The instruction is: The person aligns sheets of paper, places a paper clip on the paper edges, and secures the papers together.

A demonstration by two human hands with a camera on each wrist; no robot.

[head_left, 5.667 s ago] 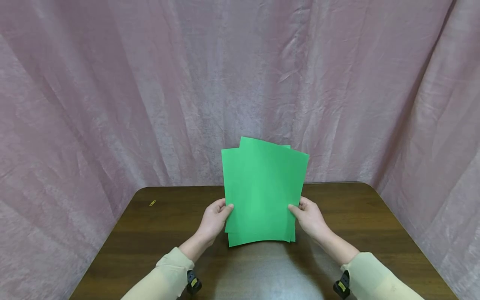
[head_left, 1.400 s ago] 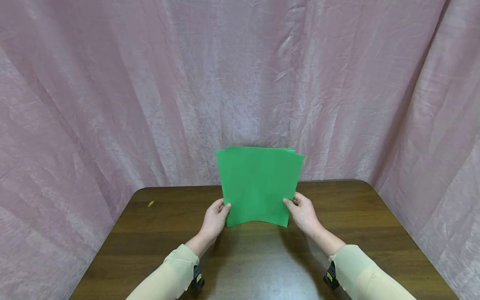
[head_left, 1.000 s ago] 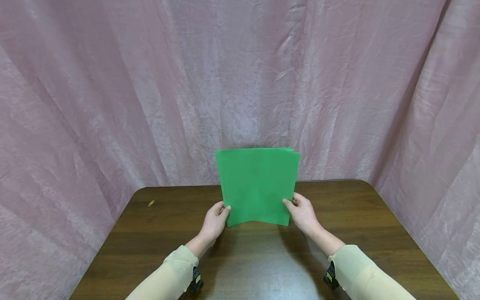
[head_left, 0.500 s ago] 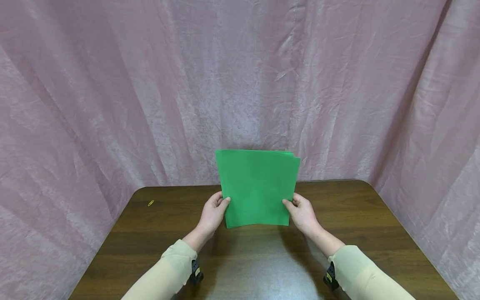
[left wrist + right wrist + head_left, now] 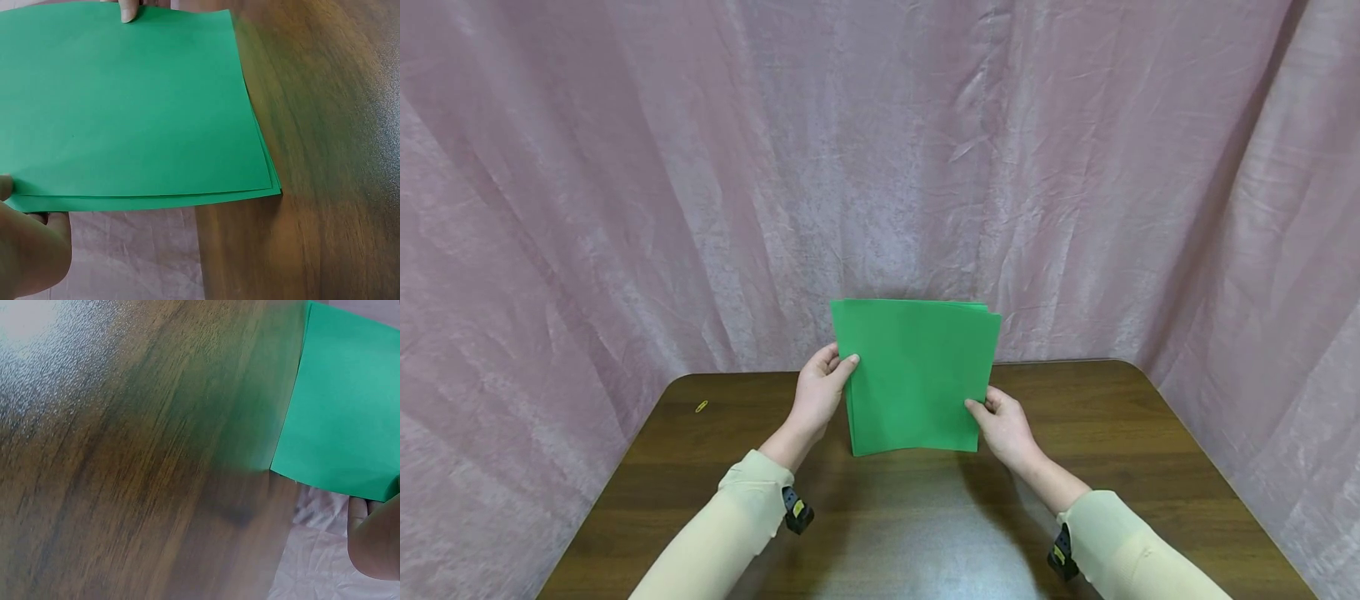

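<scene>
Several sheets of green paper (image 5: pixel 917 375) stand on edge over the middle of the table, their lower edge at the tabletop. My left hand (image 5: pixel 820 390) pinches their left edge about a third of the way down, thumb in front and fingers behind. Lower on the right edge, my right hand (image 5: pixel 1006 425) pinches them in the same way. The sheets are slightly out of line: in the left wrist view a back sheet of the green paper (image 5: pixel 187 201) sticks out past the front one. In the right wrist view a corner of the green paper (image 5: pixel 337 406) meets the wood.
A yellow paper clip (image 5: pixel 702 407) lies at the far left of the dark wooden table (image 5: pixel 910 533). Pink curtains (image 5: pixel 880 167) hang behind the table and along its sides.
My left hand has slid up the left edge of the paper; the right hand has stayed in place. Compared with the earliest frame, the sheets overlap more closely and stand lower.
</scene>
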